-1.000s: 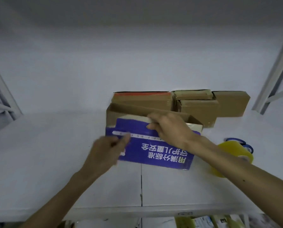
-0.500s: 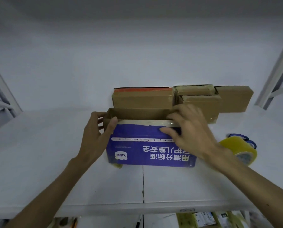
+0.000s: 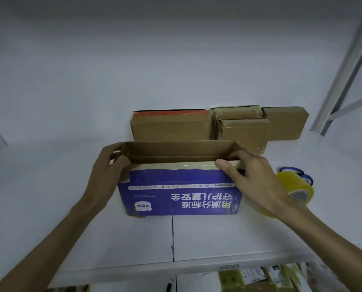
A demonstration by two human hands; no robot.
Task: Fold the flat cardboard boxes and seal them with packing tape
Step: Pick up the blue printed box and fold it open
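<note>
A cardboard box with a blue printed front (image 3: pixel 180 192) stands upright on the white table (image 3: pixel 218 237), its top open and its brown inside showing. My left hand (image 3: pixel 106 171) grips the box's left end, fingers curled over the top corner. My right hand (image 3: pixel 251 173) holds the right end, thumb pressed on the taped front rim and fingers over the right corner. A roll of yellowish packing tape (image 3: pixel 296 190) with a blue dispenser handle lies just right of the box, partly hidden behind my right wrist.
Three brown folded boxes (image 3: pixel 171 127) (image 3: pixel 244 131) (image 3: pixel 285 123) stand in a row against the back wall behind the open box. A metal frame post (image 3: pixel 344 70) rises at the right. More packaging shows below the table's front edge (image 3: pixel 260 277).
The box went from tilted and half flat to standing squared open. My left hand moved from the front face to the left end; my right hand slid to the right end.
</note>
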